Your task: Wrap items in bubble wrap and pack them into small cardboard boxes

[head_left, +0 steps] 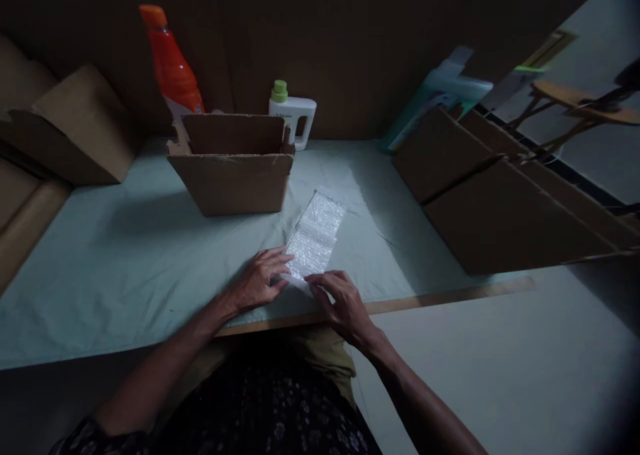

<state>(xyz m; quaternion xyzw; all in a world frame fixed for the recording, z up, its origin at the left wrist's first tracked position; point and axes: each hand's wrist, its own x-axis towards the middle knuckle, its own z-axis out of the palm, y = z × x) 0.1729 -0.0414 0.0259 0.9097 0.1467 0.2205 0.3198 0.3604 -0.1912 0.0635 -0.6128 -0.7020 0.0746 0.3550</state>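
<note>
Seen from the head camera, a person in a dark patterned top [280,408] works with two bare hands over a rectangular piece of bubble wrap [319,231] lying at a slant on a pale green cloth [125,268], close to the near edge of the work surface. The left hand [261,278] rests at the wrap's near left corner, its fingers loosely parted and reaching onto the plastic, the thumb set lower, near a whitish strip [296,282] along the near end; whether that hand grips it or merely steadies it cannot be told. The right hand [343,301] has its thumb and fingertips drawn together at the strip's right end, pinching it.

Just beyond the wrap, to the left, stands an open-topped cardboard box [240,185]. Behind it rise a red-orange bottle with an orange cap [173,68] and a white handled bottle with a green cap [289,106]. At right, a teal bottle [427,101] leans at a tilt in the view beside a larger cardboard carton [480,201], with a wooden stool [575,98] farther back. More cardboard [85,128] stands at far left, and a wooden strip [430,301] borders the cloth's near edge.
</note>
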